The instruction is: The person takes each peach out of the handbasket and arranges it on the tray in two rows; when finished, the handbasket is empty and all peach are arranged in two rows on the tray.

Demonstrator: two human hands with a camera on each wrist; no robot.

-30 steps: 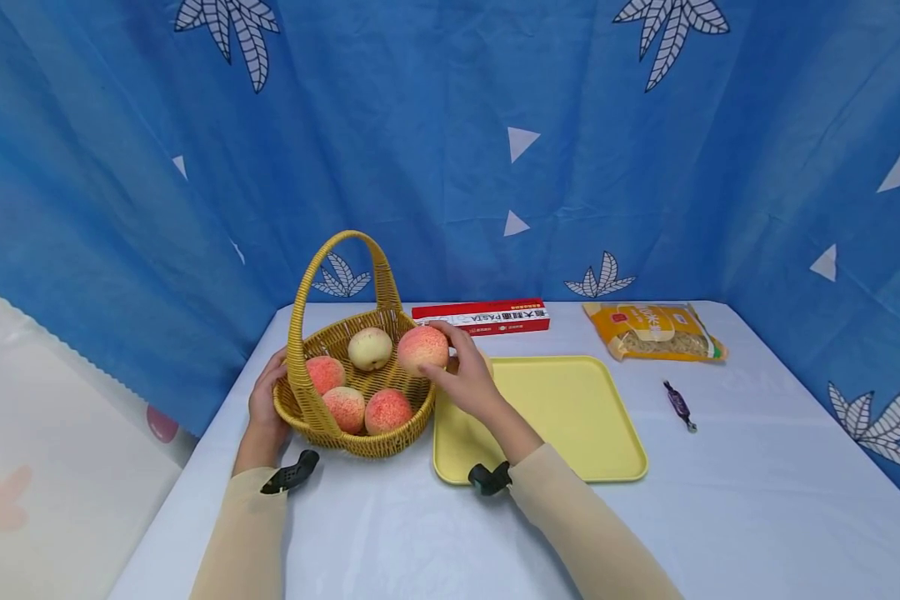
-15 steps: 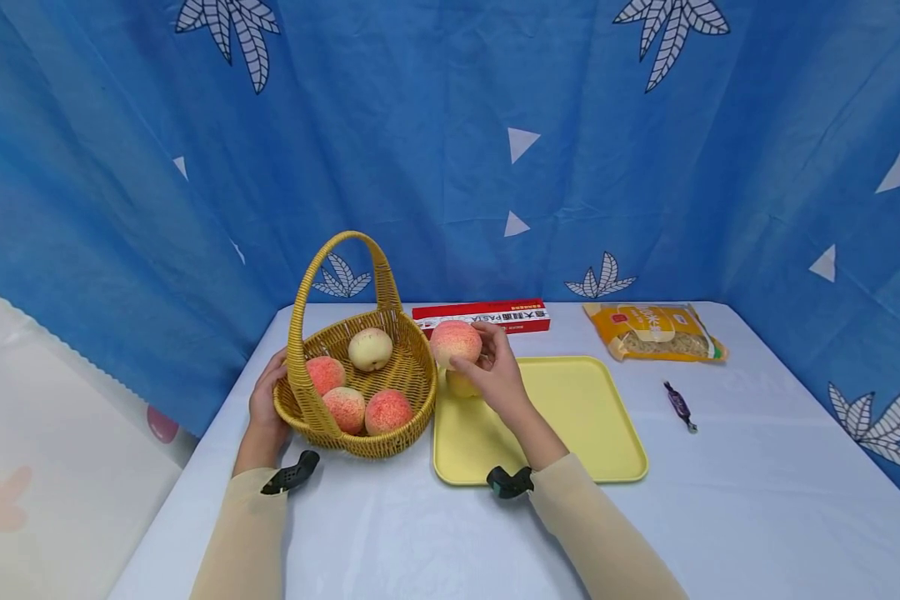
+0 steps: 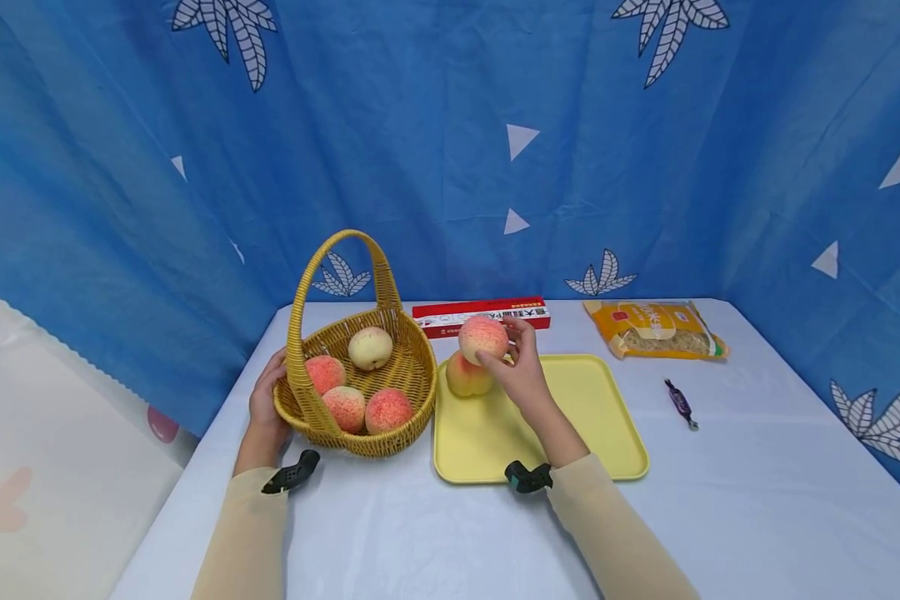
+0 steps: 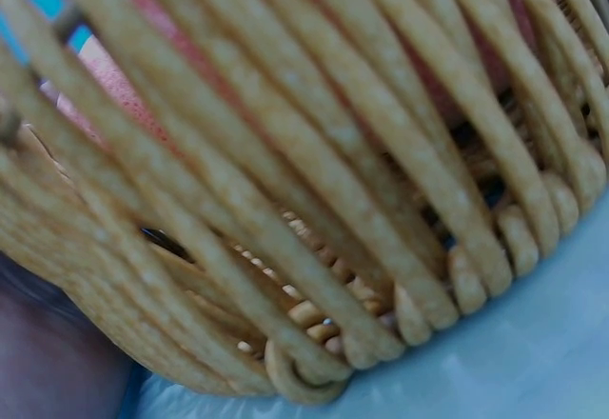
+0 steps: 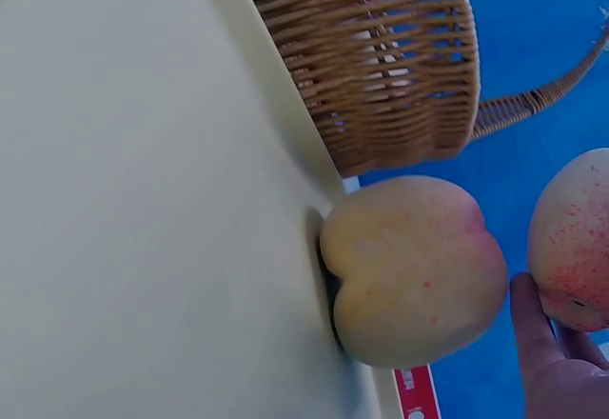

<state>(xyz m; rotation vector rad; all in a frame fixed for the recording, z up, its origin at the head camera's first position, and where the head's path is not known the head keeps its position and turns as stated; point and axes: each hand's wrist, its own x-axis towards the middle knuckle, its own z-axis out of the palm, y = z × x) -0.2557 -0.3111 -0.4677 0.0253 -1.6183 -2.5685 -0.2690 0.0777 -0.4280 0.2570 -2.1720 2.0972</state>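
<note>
Right hand (image 3: 523, 375) pinched round a peach (image 3: 483, 338), thumb on the near side and fingers on the far side; a round fruit like this probably needs that spread of grip so it won't roll free. The held peach is up in the air over the far left part of a yellow tray (image 3: 540, 442); the right wrist view shows it raised well off the tray's surface. Below and just beside it, a second peach (image 3: 468, 379) sits in the tray's far left corner, where the raised rim likely helps keep it from rolling.

Just left of the tray stands a woven basket (image 3: 378, 446), its tall handle (image 3: 297, 312) arching over the fruit. Three reddish peaches (image 3: 388, 411) lie in its left and near part, and one pale peach (image 3: 371, 348) lies toward the back. Against the basket's outer left side rests the left hand (image 3: 267, 400), seemingly to steady it; its fingertips are hidden, so I cannot tell whether they curl round the rim. The left wrist view is filled by the wicker, with red fruit showing through the gaps.

Farther out, a red pasta box (image 3: 441, 327) lies behind the tray, partly hidden by the held peach and the fingers. An orange bag (image 3: 654, 332) lies flat at the back right, with a small purple wrapped sweet (image 3: 680, 403) nearer, right of the tray. All rest on a white table (image 3: 390, 533) before a blue curtain (image 3: 435, 125).
</note>
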